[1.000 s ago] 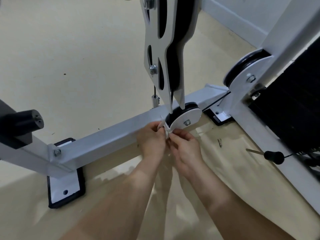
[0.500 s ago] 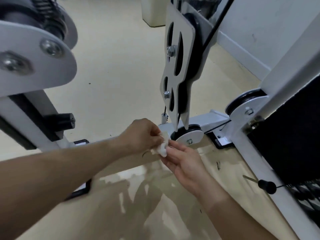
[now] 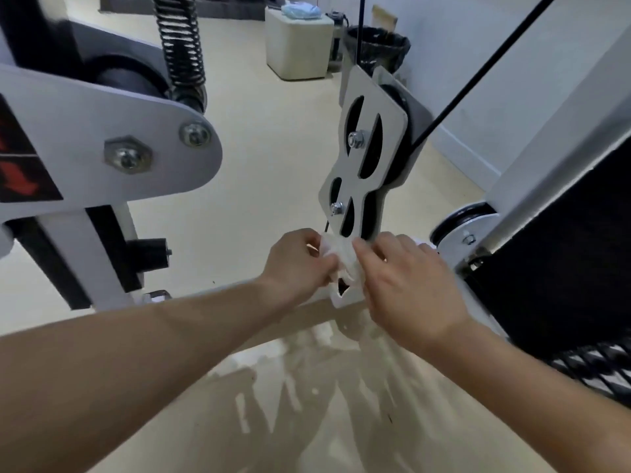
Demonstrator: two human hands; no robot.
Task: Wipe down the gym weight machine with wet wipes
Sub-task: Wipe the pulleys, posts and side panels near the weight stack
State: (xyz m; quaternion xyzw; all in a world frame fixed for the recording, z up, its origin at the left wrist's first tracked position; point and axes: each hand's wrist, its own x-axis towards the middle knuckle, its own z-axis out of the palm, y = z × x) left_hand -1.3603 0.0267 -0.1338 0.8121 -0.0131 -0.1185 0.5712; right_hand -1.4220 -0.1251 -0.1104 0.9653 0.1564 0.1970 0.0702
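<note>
Left hand [image 3: 300, 264]: centre of frame, forearm entering from the lower left; fingers curled and pinched on the left side of the wet wipe.

Right hand [image 3: 406, 285]: just right of centre, forearm entering from the lower right; back of hand to the camera, fingertips closed on the right side of the same wipe. The two hands sit close together, parted only by the cloth.

Wet wipe [image 3: 341, 257]: white, crumpled, bunched between both hands; pressed at the bottom end of the hanging pulley bracket. Its lower fold hangs over a white frame part below; contact there cannot be told.

Pulley bracket [image 3: 365, 165]: grey slotted plate, upright with a slight tilt, above the hands at centre; two bolts on its face, black wheel behind it.

Cable [image 3: 478, 73]: black, running from the bracket's wheel to the upper right of the frame.

Side plate [image 3: 102, 141]: large grey rounded plate with two bolts, upper left; black roller behind.

Spring [image 3: 181, 46]: black coil, top of frame, left of centre.

Lower pulley [image 3: 467, 230]: black wheel in a white housing, right of the hands, at the foot of a white upright.

Floor [image 3: 273, 165]: beige, glossy, with reflections in the lower centre.

Bin [image 3: 379, 46]: dark, lined with a black bag, top of frame, beside a pale box [image 3: 297, 46].
</note>
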